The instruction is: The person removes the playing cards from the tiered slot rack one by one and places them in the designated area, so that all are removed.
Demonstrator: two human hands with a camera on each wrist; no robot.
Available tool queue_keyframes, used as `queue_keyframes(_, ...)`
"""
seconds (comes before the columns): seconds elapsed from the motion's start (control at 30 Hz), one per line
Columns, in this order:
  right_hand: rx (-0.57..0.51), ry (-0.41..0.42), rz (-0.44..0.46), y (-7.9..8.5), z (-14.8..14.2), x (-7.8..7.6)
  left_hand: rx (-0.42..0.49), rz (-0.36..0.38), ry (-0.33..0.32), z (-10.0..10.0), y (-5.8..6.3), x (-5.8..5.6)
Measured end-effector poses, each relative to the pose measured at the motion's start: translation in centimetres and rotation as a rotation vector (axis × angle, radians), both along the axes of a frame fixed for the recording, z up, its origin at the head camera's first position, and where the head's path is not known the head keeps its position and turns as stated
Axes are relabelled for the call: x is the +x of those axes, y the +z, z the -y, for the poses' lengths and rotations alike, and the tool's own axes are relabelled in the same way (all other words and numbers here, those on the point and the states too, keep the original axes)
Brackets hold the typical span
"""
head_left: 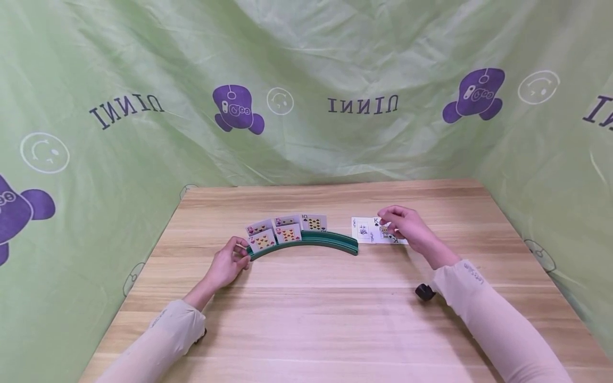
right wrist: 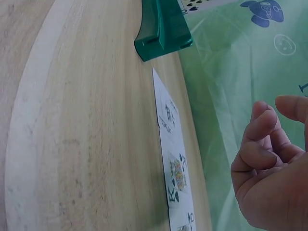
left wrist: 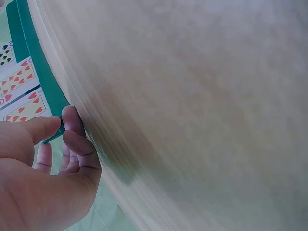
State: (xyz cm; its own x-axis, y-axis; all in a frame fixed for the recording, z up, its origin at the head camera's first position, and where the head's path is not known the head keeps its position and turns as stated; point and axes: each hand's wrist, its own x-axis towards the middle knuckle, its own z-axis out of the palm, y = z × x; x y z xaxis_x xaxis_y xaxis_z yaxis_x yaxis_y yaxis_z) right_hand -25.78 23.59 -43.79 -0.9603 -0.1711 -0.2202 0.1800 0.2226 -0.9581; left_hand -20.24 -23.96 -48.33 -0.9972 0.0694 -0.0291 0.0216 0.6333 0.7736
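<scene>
My left hand (head_left: 227, 266) grips the left end of a curved green card holder (head_left: 330, 242), thumb on one side and fingers on the other. In the holder's left part stand playing cards in two rows: a seven (head_left: 262, 242) and a nine (head_left: 288, 234) of hearts in front, an eight, a five and a ten (head_left: 314, 222) behind. My right hand (head_left: 407, 226) hovers over cards lying right of the holder, its fingers loosely bent and holding nothing. Below it lie a king of spades (right wrist: 177, 175) and a joker (right wrist: 167, 109); part of another card shows at the right wrist view's bottom.
A wooden table (head_left: 306, 324) carries everything. Green cloth (head_left: 306, 149) with purple figures hangs behind and at both sides. Black wrist devices (head_left: 424, 292) show at both sleeves. The holder's right end (right wrist: 166, 45) stands close to the joker.
</scene>
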Motion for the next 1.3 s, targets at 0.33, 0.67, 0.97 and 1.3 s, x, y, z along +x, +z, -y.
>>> queue_keyframes(0.33, 0.006, 0.022, -0.023, 0.6, 1.9, 0.2, 0.006, 0.000, -0.011, 0.2, -0.1, 0.0)
queue_keyframes(0.67, -0.016, 0.054, -0.035, 0.8, 3.3, 0.2, -0.007, 0.003, -0.006, 0.0, -0.1, 0.1)
queue_keyframes(0.97, -0.023, 0.071, -0.046, 1.1, 4.4, 0.1, -0.003, -0.014, -0.011, 0.1, 0.0, 0.0)
queue_keyframes(1.3, -0.050, 0.103, -0.054, 1.4, 6.0, -0.1, -0.004, -0.006, -0.013, 0.0, 0.1, 0.0)
